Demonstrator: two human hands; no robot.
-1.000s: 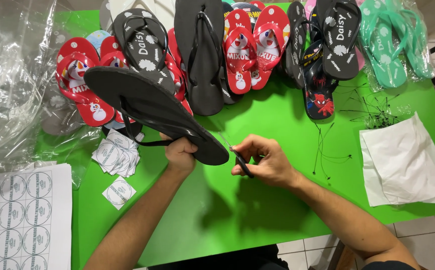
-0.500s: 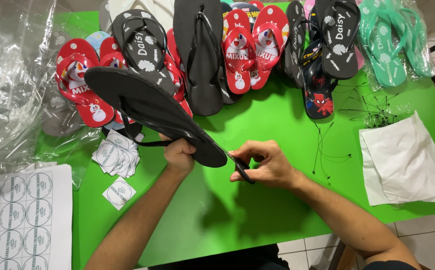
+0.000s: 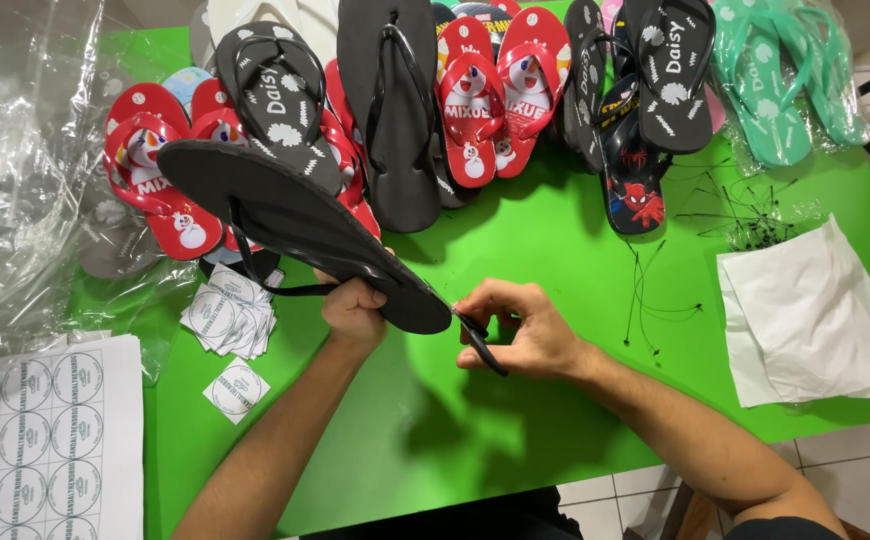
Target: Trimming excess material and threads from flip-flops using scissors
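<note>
Left hand (image 3: 353, 308) closed around the near edge of a black flip-flop (image 3: 300, 225), sole up, held above the green table (image 3: 515, 250). The flip-flop's long axis runs from far-left down to near-right; its strap hangs below, left of the hand. Right hand (image 3: 520, 330) sits just right of the flip-flop's lower end, fingers pinched on a small dark tool (image 3: 480, 342), likely scissors or a tagging tool; which, cannot tell. Tool tip meets the flip-flop's lower tip. Left of the flip-flop: loose round stickers (image 3: 230, 315) and a sticker sheet (image 3: 45, 440). Beyond it: rows of red and black flip-flops (image 3: 475, 90). Far right: white paper (image 3: 815, 310).
</note>
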